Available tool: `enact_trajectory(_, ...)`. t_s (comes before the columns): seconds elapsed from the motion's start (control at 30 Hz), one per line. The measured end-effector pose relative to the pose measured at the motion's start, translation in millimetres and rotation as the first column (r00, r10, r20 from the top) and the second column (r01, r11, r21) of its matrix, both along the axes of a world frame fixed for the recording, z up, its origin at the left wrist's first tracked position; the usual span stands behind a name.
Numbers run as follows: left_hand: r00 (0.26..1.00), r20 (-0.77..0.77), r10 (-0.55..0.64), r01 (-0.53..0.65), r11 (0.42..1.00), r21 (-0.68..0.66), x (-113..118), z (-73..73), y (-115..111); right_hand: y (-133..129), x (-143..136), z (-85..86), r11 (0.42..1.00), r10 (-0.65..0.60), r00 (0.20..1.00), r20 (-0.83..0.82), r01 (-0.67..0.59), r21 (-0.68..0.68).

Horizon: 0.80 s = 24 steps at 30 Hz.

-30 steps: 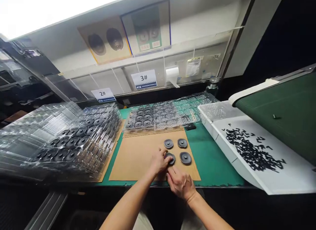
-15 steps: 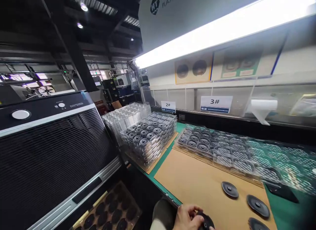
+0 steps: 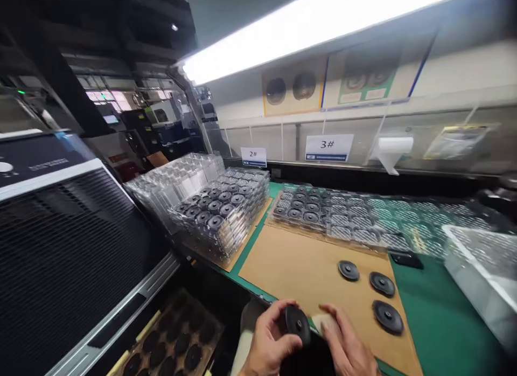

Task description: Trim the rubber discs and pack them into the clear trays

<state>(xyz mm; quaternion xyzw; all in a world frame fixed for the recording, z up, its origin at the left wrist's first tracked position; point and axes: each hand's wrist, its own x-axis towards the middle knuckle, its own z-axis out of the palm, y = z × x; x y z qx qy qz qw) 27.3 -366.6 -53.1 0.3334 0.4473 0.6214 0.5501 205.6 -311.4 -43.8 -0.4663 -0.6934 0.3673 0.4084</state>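
Observation:
My left hand (image 3: 269,341), at the bottom centre, grips a round black part (image 3: 298,325) with a small hub, fingers on its rim and thumb across its lower face. Just to the right, my right hand (image 3: 348,341) is closed around a pale, cloth-like piece (image 3: 323,323), close to the black part but apart from it. Three more black parts lie on the brown cardboard sheet (image 3: 291,260): one (image 3: 348,270) nearer the middle, another (image 3: 382,284) to its right and a third (image 3: 388,317) below that.
Stacked clear trays (image 3: 220,206) with black parts stand at left. More clear trays (image 3: 347,217) line the back of the green table (image 3: 440,300). A dark phone-like object (image 3: 407,259) and white bin (image 3: 476,279) are at right. A filled tray (image 3: 173,338) sits low at left.
The view has turned right and down, bringing the white bin in. My left hand now shows the black part tilted up, and my right hand has come into fuller view with the pale piece.

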Motion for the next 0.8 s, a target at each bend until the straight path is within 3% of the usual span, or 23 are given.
enact_trajectory(0.07, 1.0, 0.01, 0.009, -0.008, 0.999, -0.045, -0.4, 18.0, -4.0, -1.4, 5.9, 20.9, 0.996, -0.001, 1.0, 0.012, 0.0, 0.087)
enact_trajectory(0.17, 0.997, 0.076, 0.017, -0.011, 0.997, -0.078, 2.0, 39.0, -5.5, -9.9, 7.8, 51.0, 0.965, 0.146, 0.988, 0.043, -0.152, 0.213)
enact_trajectory(0.3, 0.974, 0.222, 0.055, -0.019, 0.987, -0.159, 8.2, 55.8, -8.9, -26.8, 6.1, 76.4, 0.941, 0.278, 0.958, 0.07, -0.286, 0.181)
enact_trajectory(0.37, 0.96, 0.275, 0.062, -0.006, 0.98, -0.201, 11.1, 60.7, -12.1, -31.7, 8.0, 81.0, 0.93, 0.293, 0.95, 0.11, -0.31, 0.198)
enact_trajectory(0.47, 0.953, 0.292, 0.085, -0.013, 0.97, -0.243, 15.0, 64.7, -16.4, -32.3, 13.7, 81.8, 0.927, 0.213, 0.957, 0.196, -0.261, 0.271)
enact_trajectory(0.63, 0.94, 0.328, 0.093, 0.034, 0.932, -0.36, 20.0, 67.2, -22.4, -31.7, 25.2, 80.0, 0.912, 0.319, 0.91, 0.263, -0.37, 0.174)
enact_trajectory(0.73, 0.934, 0.352, 0.06, 0.101, 0.901, -0.421, 21.9, 68.2, -25.5, -31.9, 31.0, 79.6, 0.923, 0.261, 0.909, 0.324, -0.333, 0.192)
enact_trajectory(0.8, 0.932, 0.356, 0.072, 0.102, 0.889, -0.446, 22.7, 68.4, -26.4, -31.6, 33.5, 80.1, 0.913, 0.319, 0.896, 0.31, -0.378, 0.152)
